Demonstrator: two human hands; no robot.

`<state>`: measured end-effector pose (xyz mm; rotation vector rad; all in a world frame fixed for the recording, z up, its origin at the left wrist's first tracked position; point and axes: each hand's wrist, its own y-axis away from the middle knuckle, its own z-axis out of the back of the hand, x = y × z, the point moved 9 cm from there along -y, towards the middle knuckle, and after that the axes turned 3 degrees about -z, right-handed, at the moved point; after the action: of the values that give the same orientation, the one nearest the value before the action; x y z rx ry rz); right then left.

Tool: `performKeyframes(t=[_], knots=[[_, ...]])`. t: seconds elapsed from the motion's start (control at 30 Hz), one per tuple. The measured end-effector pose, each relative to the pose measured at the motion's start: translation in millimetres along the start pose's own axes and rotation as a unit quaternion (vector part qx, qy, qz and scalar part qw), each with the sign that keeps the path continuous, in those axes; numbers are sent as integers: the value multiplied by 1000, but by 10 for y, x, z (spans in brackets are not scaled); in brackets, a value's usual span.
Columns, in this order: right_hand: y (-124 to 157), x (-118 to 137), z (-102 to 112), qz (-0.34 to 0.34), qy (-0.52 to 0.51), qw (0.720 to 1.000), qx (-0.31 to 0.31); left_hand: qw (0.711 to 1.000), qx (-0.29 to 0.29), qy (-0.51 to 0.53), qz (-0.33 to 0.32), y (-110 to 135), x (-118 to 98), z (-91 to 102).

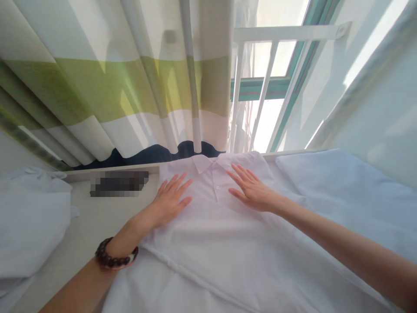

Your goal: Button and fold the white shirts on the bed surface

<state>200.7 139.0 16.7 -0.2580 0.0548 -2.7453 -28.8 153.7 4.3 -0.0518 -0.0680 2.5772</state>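
A white collared shirt (pixel 208 243) lies spread out in front of me, its collar (pixel 208 164) at the far end and a small button below it. My left hand (pixel 171 200) rests on the shirt's upper left part, fingers spread and palm down. On the upper right part, just right of the button placket, lies my right hand (pixel 249 189), also flat with fingers apart. Neither hand grips the fabric. A dark beaded bracelet (pixel 114 260) circles my left wrist.
White cloth (pixel 29 226) is bunched at the left, on the pale surface (pixel 84 226). A pixelated dark object (pixel 119 184) lies near its back edge. More pale cloth (pixel 352 187) spreads at the right. Behind hang striped curtains (pixel 117 87), beside a white railing (pixel 286 34) and window.
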Motion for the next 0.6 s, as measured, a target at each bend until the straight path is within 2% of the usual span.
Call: performKeyframes(t=[0.1,0.17,0.23,0.43,0.53,0.6], knots=[[500,70,-191,17,-22,999,38,1000,19,2,-14,596,-193,-155],[657,40,-306,4,-20,999,45,999,41,0,5,772,-250,-222],[662,-12,-357,-10,-10,999,35,998,55,-1,22,745,-264,-230],[378,-111,-324,-44,12,997,61,996,82,10,37,292,-169,-165],[364,-136,-325,-59,17,995,74,996,84,11,36,301,-156,-176],[384,-210,-287,-81,28,996,37,996,79,12,41,382,-154,-187]])
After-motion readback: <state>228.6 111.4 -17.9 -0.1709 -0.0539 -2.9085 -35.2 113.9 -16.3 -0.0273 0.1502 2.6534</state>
